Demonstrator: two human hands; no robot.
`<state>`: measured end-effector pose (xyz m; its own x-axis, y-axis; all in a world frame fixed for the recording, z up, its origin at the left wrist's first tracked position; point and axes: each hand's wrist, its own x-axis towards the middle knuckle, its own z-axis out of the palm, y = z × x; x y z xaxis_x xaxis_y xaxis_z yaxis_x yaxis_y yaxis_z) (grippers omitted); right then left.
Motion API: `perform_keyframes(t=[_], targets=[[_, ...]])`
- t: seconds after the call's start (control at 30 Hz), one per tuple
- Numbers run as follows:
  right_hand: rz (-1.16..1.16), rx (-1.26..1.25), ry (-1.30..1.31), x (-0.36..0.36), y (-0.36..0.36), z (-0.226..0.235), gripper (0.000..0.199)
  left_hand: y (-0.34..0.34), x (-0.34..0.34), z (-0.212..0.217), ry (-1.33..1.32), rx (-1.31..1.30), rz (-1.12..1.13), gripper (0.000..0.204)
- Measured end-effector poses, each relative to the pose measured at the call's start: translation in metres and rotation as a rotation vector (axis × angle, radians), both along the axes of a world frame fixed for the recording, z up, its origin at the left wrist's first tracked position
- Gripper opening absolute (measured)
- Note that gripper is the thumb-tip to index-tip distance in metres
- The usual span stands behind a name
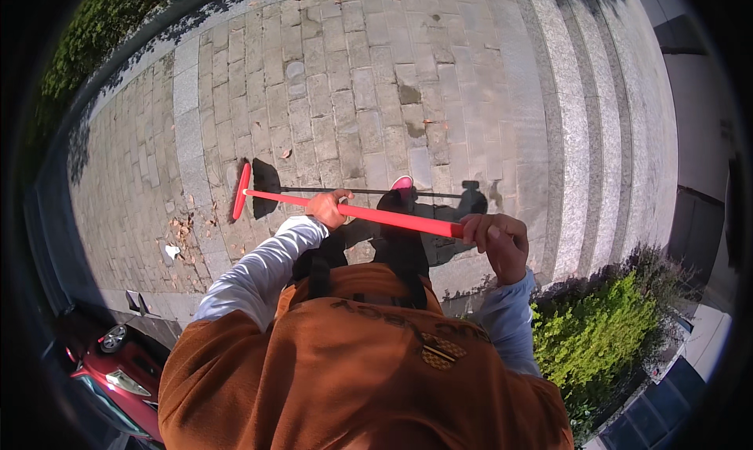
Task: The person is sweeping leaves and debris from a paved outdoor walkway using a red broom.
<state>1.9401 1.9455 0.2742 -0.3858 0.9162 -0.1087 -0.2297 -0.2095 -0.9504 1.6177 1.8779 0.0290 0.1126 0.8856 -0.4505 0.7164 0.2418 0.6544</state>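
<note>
A red push broom (376, 215) slants across in front of me, its long handle running from the right down to a red head at the left. My left hand (328, 208) wraps around the handle partway along. At the handle's upper end, my right hand (500, 242) closes around the tip. The broom head (242, 191) is at the pavement on the left; its bristles barely show. Brown dry leaves (183, 230) and a small white scrap (172, 251) lie on the paving to the left of the head.
Stone paving (329, 97) spreads ahead, with a few scattered leaves. Granite steps (576, 128) line the right side. A yellow-green shrub (600, 324) grows at lower right, a hedge (102, 42) at upper left. A red car (125, 375) stands at lower left.
</note>
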Motion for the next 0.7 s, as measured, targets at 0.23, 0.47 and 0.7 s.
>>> perform_keyframes(t=[0.23,0.47,0.7], targets=[[-0.084,0.667,-0.184,0.157,0.097,0.177,0.034,0.154,0.252,0.127,-0.464,0.26,-0.204,0.031],[0.081,0.773,-0.364,0.154,0.174,0.181,0.027,0.283,0.405,0.083,-0.878,0.281,-0.612,0.034],[-0.208,0.505,-0.245,0.221,0.195,0.168,0.027,0.32,0.338,0.103,-0.431,0.328,-0.3,0.027]])
